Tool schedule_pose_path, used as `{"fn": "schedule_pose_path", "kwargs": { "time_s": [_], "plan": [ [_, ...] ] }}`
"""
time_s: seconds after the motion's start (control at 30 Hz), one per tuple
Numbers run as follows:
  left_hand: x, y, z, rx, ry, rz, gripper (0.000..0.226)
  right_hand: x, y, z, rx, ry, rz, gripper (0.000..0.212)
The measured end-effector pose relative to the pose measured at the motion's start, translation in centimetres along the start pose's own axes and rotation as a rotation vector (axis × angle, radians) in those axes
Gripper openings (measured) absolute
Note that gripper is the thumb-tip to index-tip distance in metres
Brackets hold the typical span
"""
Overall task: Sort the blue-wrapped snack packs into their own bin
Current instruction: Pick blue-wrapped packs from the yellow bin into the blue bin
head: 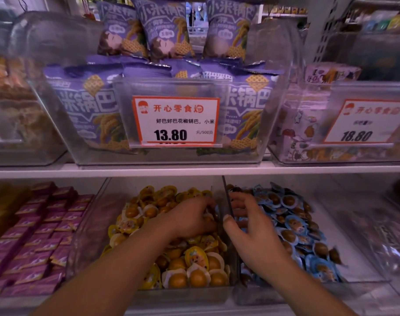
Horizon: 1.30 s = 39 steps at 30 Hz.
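Note:
Two clear bins sit side by side on the lower shelf. The left bin (91, 224) is full of yellow-wrapped snack packs (194, 267); the right bin (365, 258) holds blue-wrapped snack packs (295, 224). My left hand (192, 218) is deep in the yellow packs near the dividing wall (226, 201), fingers curled down among them; what they hold is hidden. My right hand (249, 222) hovers over the blue packs right beside the wall, fingers spread and bent, thumb at the wall's edge.
Pink boxed snacks (34, 236) fill the lower shelf at left. The shelf above carries a clear bin of purple snack bags (85, 106) with a 13.80 price tag (175, 122), and another bin (331, 124) at right tagged 18.80.

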<state>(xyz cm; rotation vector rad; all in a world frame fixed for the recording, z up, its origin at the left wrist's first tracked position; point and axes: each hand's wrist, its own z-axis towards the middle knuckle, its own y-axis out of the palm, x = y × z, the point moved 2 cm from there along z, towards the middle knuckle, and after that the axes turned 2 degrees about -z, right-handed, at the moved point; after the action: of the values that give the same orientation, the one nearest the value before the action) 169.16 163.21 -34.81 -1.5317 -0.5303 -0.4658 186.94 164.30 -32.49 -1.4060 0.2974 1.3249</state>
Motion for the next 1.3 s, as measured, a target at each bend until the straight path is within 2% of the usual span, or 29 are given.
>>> {"fn": "schedule_pose_path", "kwargs": {
  "time_s": [0.07, 0.17, 0.3, 0.43, 0.5, 0.57, 0.63, 0.67, 0.73, 0.77, 0.83, 0.9, 0.97, 1.03, 1.1, 1.17, 1.23, 1.3],
  "plan": [
    [-0.1, -0.7, -0.2, 0.07, 0.024, -0.07, 0.032, -0.1, 0.0, 0.0, -0.001, -0.008, -0.003, 0.038],
    [0.4, -2.2, -1.0, 0.164, 0.087, -0.159, 0.021, -0.1, -0.1, 0.0, 0.001, -0.029, -0.012, 0.037],
    [0.6, -4.9, -4.1, 0.322, 0.064, -0.265, 0.024, -0.5, -0.4, -0.2, 0.02, -0.055, -0.06, 0.039],
    [-0.5, -5.7, -9.3, 0.416, -0.004, -0.718, 0.016, -4.1, -0.5, -1.0, 0.237, -0.294, -0.201, 0.033],
    [-0.8, -5.5, -11.7, 0.473, -0.042, -0.863, 0.017, -6.3, 0.9, -1.9, 0.207, -0.358, -0.132, 0.031],
    [-1.0, -5.1, -13.5, 0.495, -0.042, -0.859, 0.022, -7.9, 3.5, -2.6, 0.012, -0.217, 0.051, 0.039],
    [-1.0, -4.7, -14.6, 0.486, 0.004, -0.737, 0.023, -8.6, 6.7, -2.8, -0.204, 0.054, 0.289, 0.055],
    [-1.0, -4.4, -14.9, 0.47, 0.028, -0.64, 0.024, -8.8, 8.1, -2.7, -0.262, 0.168, 0.389, 0.052],
    [-1.2, -4.0, -15.3, 0.475, 0.037, -0.384, 0.04, -8.8, 9.7, -2.0, -0.26, 0.219, 0.45, 0.018],
    [-1.4, -3.9, -15.3, 0.488, 0.022, -0.306, 0.046, -8.8, 10.0, -1.6, -0.255, 0.191, 0.413, 0.021],
    [-1.9, -3.9, -15.5, 0.491, -0.024, -0.311, 0.058, -8.1, 10.1, -0.7, -0.216, 0.227, 0.391, 0.033],
    [-2.5, -4.3, -15.7, 0.51, -0.043, -0.415, 0.066, -7.4, 9.7, 0.1, -0.151, 0.303, 0.425, 0.023],
    [-3.1, -4.7, -15.7, 0.541, -0.057, -0.541, 0.058, -6.8, 9.2, 0.7, -0.081, 0.38, 0.531, 0.019],
    [-3.2, -5.2, -15.5, 0.604, -0.059, -0.544, 0.046, -6.6, 8.9, 0.9, -0.07, 0.45, 0.638, 0.017],
    [-2.8, -5.4, -15.4, 0.715, -0.052, -0.458, 0.043, -7.1, 9.0, 0.7, -0.122, 0.5, 0.748, 0.015],
    [-2.0, -5.1, -15.2, 0.787, -0.035, -0.446, 0.048, -7.8, 9.5, 0.2, -0.243, 0.562, 0.905, 0.025],
    [-1.1, -4.3, -14.9, 0.791, 0.004, -0.472, 0.049, -8.5, 9.6, -0.3, -0.398, 0.599, 1.05, 0.033],
    [-0.2, -3.6, -14.8, 0.773, 0.049, -0.457, 0.051, -8.8, 9.3, -0.8, -0.459, 0.581, 1.104, 0.031]
  ]
}}
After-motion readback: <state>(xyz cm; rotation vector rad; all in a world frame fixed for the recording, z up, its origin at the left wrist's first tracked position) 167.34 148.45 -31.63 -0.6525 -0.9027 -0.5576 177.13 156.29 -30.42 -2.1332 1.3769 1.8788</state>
